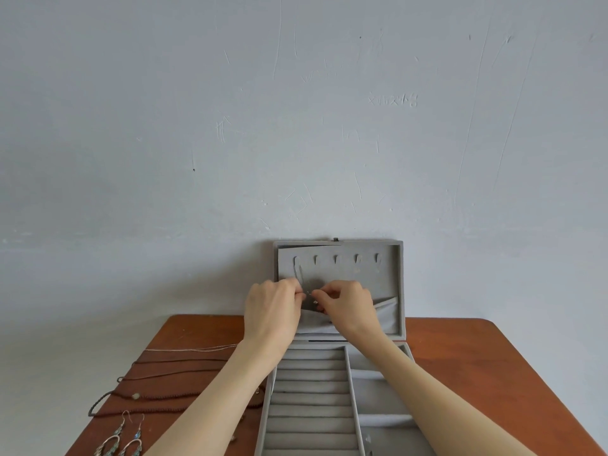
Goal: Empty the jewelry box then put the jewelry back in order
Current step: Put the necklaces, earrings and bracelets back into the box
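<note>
An open grey jewelry box [348, 366] stands on a brown table, its lid [391, 268] upright against the wall. A thin silver chain [298, 274] hangs from the leftmost hook inside the lid. My left hand [273, 311] and my right hand [348, 307] are raised in front of the lid, just above its fabric pocket [385, 315]. Both pinch the chain's lower end, where a small clasp or pendant [314, 301] shows between the fingertips. The ring rolls [312, 403] in the base hold nothing.
Left of the box on the table [467, 353] lie a thin silver chain [194, 349], dark cord necklaces [164, 373] and a pair of dangling earrings [123, 439]. The wall stands right behind the lid. The side compartments [378, 393] are partly hidden by my right forearm.
</note>
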